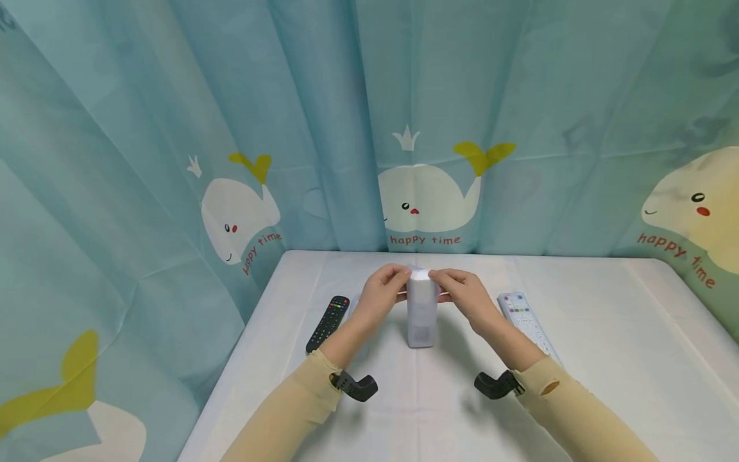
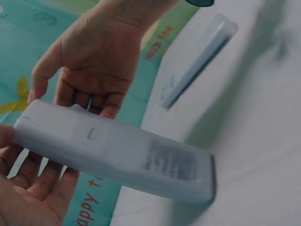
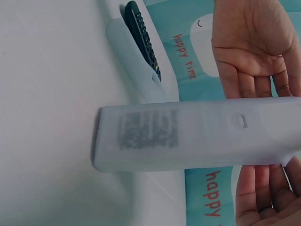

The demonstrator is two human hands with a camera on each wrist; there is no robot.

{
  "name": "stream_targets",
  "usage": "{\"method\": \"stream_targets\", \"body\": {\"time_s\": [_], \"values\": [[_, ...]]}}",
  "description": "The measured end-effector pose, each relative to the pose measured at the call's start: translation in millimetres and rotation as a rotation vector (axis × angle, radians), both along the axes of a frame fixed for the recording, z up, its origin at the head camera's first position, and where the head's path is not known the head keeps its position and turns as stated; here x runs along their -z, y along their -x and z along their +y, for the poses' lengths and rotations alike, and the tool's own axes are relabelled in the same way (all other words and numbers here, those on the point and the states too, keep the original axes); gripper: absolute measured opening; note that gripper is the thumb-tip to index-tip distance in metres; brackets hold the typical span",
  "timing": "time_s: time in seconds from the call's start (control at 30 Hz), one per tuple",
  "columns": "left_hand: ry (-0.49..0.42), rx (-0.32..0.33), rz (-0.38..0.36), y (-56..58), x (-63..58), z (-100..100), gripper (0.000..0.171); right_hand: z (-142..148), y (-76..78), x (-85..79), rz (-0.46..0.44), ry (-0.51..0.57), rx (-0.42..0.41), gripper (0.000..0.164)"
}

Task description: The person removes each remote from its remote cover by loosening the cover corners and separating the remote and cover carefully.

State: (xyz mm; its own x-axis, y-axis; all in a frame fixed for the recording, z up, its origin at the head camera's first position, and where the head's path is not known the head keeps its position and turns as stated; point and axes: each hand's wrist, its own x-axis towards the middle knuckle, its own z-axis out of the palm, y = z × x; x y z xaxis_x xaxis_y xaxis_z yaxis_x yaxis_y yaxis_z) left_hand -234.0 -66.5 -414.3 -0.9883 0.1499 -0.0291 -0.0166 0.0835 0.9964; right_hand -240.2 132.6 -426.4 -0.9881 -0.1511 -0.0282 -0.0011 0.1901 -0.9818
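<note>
A whitish remote control [image 1: 423, 314] in a translucent sleeve stands upright at the middle of the white table, back side towards me. Its printed label shows blurred through the sleeve [image 3: 207, 136] in the right wrist view. My left hand [image 1: 378, 295] pinches the top end from the left, thumb at the upper corner. From the right, my right hand [image 1: 466, 296] pinches the same end between thumb and fingers. The lower end appears to touch the table in the head view. The remote's button side is hidden from all views.
A black remote [image 1: 328, 324] lies left of my left forearm, beside a pale bluish-white long object [image 3: 134, 61] partly hidden in the head view. Under my right forearm's far side lies a white remote [image 1: 525, 317], buttons up. A whale-print curtain [image 1: 346, 128] hangs behind the table [image 1: 623, 359].
</note>
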Motion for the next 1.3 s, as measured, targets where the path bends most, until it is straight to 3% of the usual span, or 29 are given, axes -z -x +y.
{"method": "stream_targets", "body": {"time_s": [0.27,0.53,0.8,0.93,1.2,1.3], "values": [[-0.046,-0.013,-0.098,4.1,-3.0,-2.1,0.030,-2.1,-0.9,-2.8,-0.006,-0.008,0.011,0.048],[-0.101,-0.031,-0.134,5.6,0.8,0.6,0.034,-3.4,-3.2,-4.8,-0.025,0.025,0.035,0.044],[0.021,-0.046,-0.227,5.9,27.3,2.8,0.038,-5.9,-3.4,-2.5,-0.024,0.068,0.036,0.036],[0.029,-0.049,-0.242,4.3,36.5,1.8,0.039,-6.4,-2.6,-1.5,-0.027,0.067,0.032,0.036],[-0.120,-0.050,-0.238,-3.0,28.9,-0.4,0.045,-5.5,-0.6,-0.9,-0.047,0.062,0.056,0.039],[-0.132,-0.053,-0.209,-8.7,25.9,0.5,0.044,-5.6,-1.0,-0.7,-0.057,0.062,0.064,0.041]]}}
